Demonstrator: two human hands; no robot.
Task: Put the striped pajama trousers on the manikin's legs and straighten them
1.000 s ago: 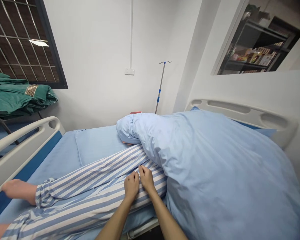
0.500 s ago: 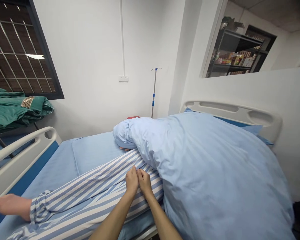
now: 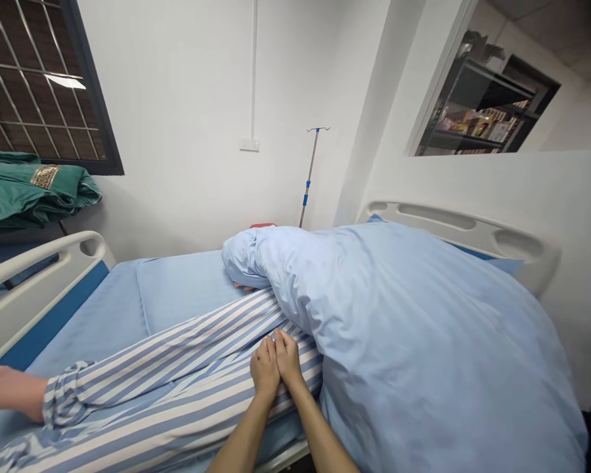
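Side by side over the thigh of a person lying on the bed, my left hand (image 3: 264,368) and my right hand (image 3: 287,358) are both closed into loose fists. Their thumb sides touch. Nothing shows in either fist, though the curled fingertips are hidden from above. Beneath them are the blue-and-white striped trousers (image 3: 177,358), which cover both legs; I cannot tell how firmly the fists rest on the cloth. A light blue quilt (image 3: 398,341) lies just right of my hands and covers the person's upper body. One bare foot (image 3: 10,391) shows at the left.
The bed's blue sheet (image 3: 182,289) lies beyond the legs. A footboard (image 3: 79,253) stands left, a headboard (image 3: 517,243) right. Behind the bed rises an IV pole (image 3: 311,174). Green folded cloth (image 3: 34,194) lies on the far left, below a barred window (image 3: 34,85).
My hands stay together over the thigh, with the left hand turned slightly and pressed closer to the right. The view has shifted a little; the person and quilt lie as before.
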